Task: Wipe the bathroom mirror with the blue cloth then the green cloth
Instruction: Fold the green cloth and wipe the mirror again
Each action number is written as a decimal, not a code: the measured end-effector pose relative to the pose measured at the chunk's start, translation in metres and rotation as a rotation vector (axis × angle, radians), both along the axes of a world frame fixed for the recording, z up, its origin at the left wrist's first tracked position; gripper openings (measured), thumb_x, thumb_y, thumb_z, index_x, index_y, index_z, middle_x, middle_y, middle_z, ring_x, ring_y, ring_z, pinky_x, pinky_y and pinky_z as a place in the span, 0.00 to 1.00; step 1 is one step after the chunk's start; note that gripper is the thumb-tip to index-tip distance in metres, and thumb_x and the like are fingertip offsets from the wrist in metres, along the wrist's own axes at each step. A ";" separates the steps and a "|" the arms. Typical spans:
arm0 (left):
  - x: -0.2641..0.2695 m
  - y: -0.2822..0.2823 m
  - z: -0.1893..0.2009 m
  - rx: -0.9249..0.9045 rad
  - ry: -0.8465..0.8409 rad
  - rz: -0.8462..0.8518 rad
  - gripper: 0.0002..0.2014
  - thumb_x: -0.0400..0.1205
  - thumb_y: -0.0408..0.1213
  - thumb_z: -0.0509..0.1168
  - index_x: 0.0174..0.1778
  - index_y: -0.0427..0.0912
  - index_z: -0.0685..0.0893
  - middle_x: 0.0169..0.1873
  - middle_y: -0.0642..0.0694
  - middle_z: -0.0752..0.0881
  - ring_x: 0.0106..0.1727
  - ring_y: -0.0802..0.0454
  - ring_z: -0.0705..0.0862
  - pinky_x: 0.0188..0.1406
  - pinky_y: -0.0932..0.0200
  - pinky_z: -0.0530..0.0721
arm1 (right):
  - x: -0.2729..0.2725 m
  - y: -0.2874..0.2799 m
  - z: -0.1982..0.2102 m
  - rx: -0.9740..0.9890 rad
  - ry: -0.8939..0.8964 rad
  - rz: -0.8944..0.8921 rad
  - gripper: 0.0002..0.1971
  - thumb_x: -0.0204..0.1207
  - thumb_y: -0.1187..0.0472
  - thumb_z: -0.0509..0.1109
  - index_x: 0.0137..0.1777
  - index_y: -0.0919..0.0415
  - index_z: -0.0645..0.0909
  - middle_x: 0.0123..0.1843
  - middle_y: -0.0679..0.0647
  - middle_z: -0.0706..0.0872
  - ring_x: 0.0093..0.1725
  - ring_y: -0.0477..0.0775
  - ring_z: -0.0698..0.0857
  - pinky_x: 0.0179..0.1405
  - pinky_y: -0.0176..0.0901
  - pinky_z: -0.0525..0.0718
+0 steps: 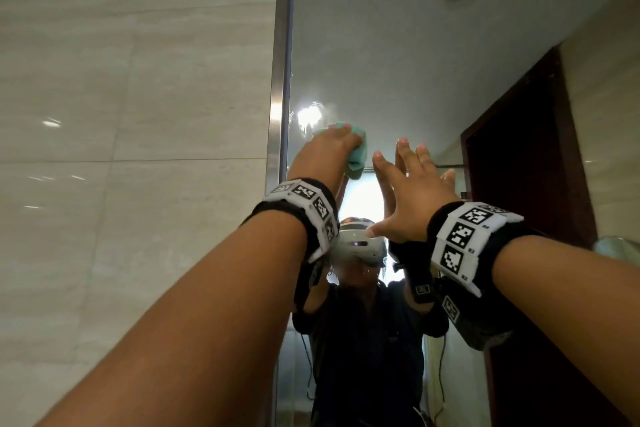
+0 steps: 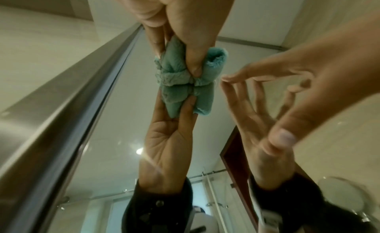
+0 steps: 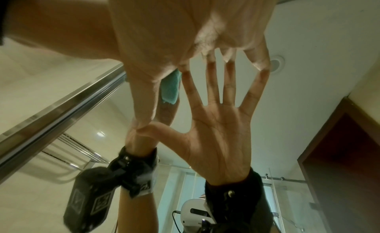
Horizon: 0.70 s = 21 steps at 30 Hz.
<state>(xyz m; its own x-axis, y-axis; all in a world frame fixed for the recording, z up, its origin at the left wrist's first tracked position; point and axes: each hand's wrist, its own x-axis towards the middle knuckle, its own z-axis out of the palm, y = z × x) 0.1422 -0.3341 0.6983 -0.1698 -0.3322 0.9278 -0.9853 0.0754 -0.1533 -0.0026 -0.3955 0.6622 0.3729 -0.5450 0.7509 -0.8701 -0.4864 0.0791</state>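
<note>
Right: left hand [image 1: 329, 152] grips bunched teal-green cloth [image 2: 179, 77] on the frameless mirror glass [image 1: 381, 45]; right hand [image 1: 408, 191] flat, splayed. Keep pressure even, overlap strokes.

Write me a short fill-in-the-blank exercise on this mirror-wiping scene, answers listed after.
1. The left hand holds a bunched cloth of ____ colour against the mirror.
2. The right hand touches the glass with its fingers ____ and holds nothing.
3. The cloth is near the mirror's ____ edge, beside the metal frame.
4. The wall beside the mirror is covered in ____.

Missing words: green; spread; left; tiles
</note>
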 end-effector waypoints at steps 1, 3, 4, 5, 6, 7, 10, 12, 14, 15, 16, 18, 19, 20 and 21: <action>0.003 -0.002 -0.007 0.004 -0.038 -0.010 0.22 0.83 0.30 0.61 0.75 0.43 0.72 0.75 0.44 0.72 0.75 0.47 0.70 0.72 0.54 0.68 | 0.000 0.000 0.000 0.002 0.000 0.002 0.60 0.59 0.31 0.74 0.81 0.41 0.34 0.81 0.51 0.27 0.80 0.60 0.30 0.75 0.76 0.47; 0.006 -0.003 -0.033 0.015 -0.101 0.007 0.23 0.82 0.32 0.64 0.74 0.45 0.73 0.74 0.44 0.73 0.74 0.46 0.70 0.73 0.55 0.67 | 0.000 0.001 0.000 -0.004 0.000 0.003 0.60 0.59 0.31 0.74 0.80 0.41 0.34 0.81 0.50 0.27 0.80 0.60 0.30 0.75 0.76 0.47; 0.009 -0.001 -0.044 0.028 -0.095 0.007 0.24 0.81 0.32 0.65 0.74 0.45 0.73 0.74 0.45 0.72 0.75 0.46 0.69 0.73 0.54 0.67 | 0.000 0.001 0.000 -0.003 -0.001 0.002 0.60 0.59 0.31 0.74 0.80 0.41 0.34 0.81 0.50 0.27 0.80 0.60 0.30 0.75 0.76 0.47; 0.013 0.000 -0.055 0.051 -0.076 0.023 0.25 0.81 0.32 0.66 0.75 0.46 0.72 0.76 0.45 0.71 0.76 0.45 0.68 0.74 0.51 0.66 | 0.000 0.001 -0.001 -0.001 -0.001 0.002 0.60 0.59 0.31 0.74 0.80 0.41 0.33 0.81 0.50 0.27 0.80 0.60 0.30 0.75 0.76 0.46; 0.018 0.001 -0.065 0.063 -0.053 0.031 0.26 0.81 0.31 0.65 0.76 0.47 0.71 0.77 0.45 0.69 0.77 0.45 0.66 0.75 0.50 0.67 | 0.000 -0.001 -0.001 -0.001 -0.001 0.003 0.60 0.59 0.30 0.73 0.80 0.40 0.33 0.81 0.50 0.26 0.80 0.60 0.30 0.75 0.76 0.46; 0.022 0.002 -0.077 0.078 -0.039 0.037 0.27 0.81 0.31 0.65 0.77 0.47 0.70 0.78 0.45 0.67 0.78 0.44 0.65 0.76 0.50 0.66 | -0.001 -0.001 -0.002 -0.005 -0.001 0.004 0.60 0.60 0.30 0.72 0.80 0.40 0.32 0.81 0.50 0.26 0.80 0.60 0.30 0.75 0.76 0.46; 0.027 0.006 -0.106 0.130 -0.011 0.061 0.28 0.80 0.31 0.66 0.78 0.46 0.68 0.79 0.44 0.66 0.79 0.43 0.64 0.76 0.50 0.64 | -0.006 -0.002 -0.011 -0.073 0.007 0.010 0.56 0.64 0.27 0.66 0.80 0.42 0.32 0.82 0.51 0.28 0.81 0.59 0.32 0.77 0.71 0.45; 0.027 0.006 -0.123 0.165 -0.004 0.078 0.29 0.80 0.31 0.66 0.78 0.45 0.68 0.79 0.43 0.65 0.79 0.42 0.63 0.77 0.47 0.65 | -0.010 0.001 -0.028 -0.165 -0.007 0.032 0.52 0.68 0.28 0.63 0.81 0.45 0.36 0.84 0.52 0.35 0.82 0.59 0.39 0.79 0.67 0.48; 0.026 0.007 -0.137 0.189 0.007 0.073 0.29 0.79 0.30 0.68 0.77 0.43 0.70 0.78 0.41 0.68 0.78 0.39 0.66 0.73 0.41 0.70 | -0.011 0.006 -0.051 -0.169 -0.020 0.058 0.52 0.67 0.30 0.65 0.82 0.46 0.39 0.84 0.53 0.38 0.83 0.58 0.42 0.79 0.65 0.50; 0.026 0.008 -0.142 0.199 0.012 0.060 0.29 0.78 0.29 0.68 0.76 0.43 0.71 0.77 0.40 0.68 0.78 0.38 0.66 0.72 0.40 0.72 | -0.010 0.009 -0.063 -0.121 -0.023 0.070 0.53 0.65 0.30 0.68 0.82 0.45 0.39 0.84 0.52 0.37 0.82 0.58 0.40 0.78 0.66 0.50; 0.025 0.009 -0.147 0.218 0.012 0.065 0.30 0.79 0.29 0.68 0.77 0.44 0.69 0.78 0.41 0.67 0.78 0.39 0.65 0.73 0.41 0.70 | -0.010 0.011 -0.073 -0.057 -0.018 0.076 0.55 0.63 0.31 0.71 0.81 0.44 0.39 0.83 0.51 0.35 0.82 0.58 0.38 0.78 0.67 0.50; 0.022 0.014 -0.155 0.273 0.005 0.093 0.30 0.81 0.31 0.64 0.80 0.47 0.64 0.80 0.45 0.62 0.80 0.43 0.61 0.77 0.48 0.66 | -0.008 0.012 -0.086 0.049 0.013 0.057 0.60 0.60 0.35 0.76 0.81 0.44 0.35 0.81 0.50 0.28 0.81 0.58 0.31 0.77 0.71 0.48; 0.020 0.017 -0.156 0.274 0.001 0.102 0.30 0.82 0.32 0.64 0.80 0.49 0.63 0.81 0.46 0.61 0.80 0.44 0.60 0.76 0.50 0.66 | -0.007 0.011 -0.088 0.069 0.023 0.047 0.62 0.60 0.37 0.78 0.81 0.44 0.34 0.81 0.51 0.26 0.80 0.58 0.29 0.76 0.73 0.48; 0.020 0.019 -0.154 0.261 0.000 0.111 0.30 0.82 0.33 0.64 0.80 0.51 0.64 0.80 0.48 0.62 0.80 0.46 0.61 0.75 0.50 0.67 | -0.006 0.011 -0.089 0.073 0.024 0.046 0.63 0.59 0.39 0.79 0.81 0.45 0.34 0.81 0.51 0.25 0.80 0.59 0.29 0.76 0.74 0.48; 0.018 0.023 -0.147 0.239 0.008 0.114 0.29 0.82 0.34 0.64 0.78 0.52 0.66 0.80 0.50 0.64 0.79 0.47 0.63 0.73 0.51 0.69 | -0.005 0.011 -0.089 0.076 0.022 0.050 0.64 0.58 0.40 0.80 0.81 0.45 0.34 0.81 0.51 0.25 0.80 0.59 0.29 0.75 0.75 0.48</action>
<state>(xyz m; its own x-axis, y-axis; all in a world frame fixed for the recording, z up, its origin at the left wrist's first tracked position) 0.1602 -0.3111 0.5510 -0.1116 -0.5587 0.8218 -0.9907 -0.0026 -0.1363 -0.0074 -0.3846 0.5730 0.4171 -0.5801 0.6997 -0.8429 -0.5349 0.0590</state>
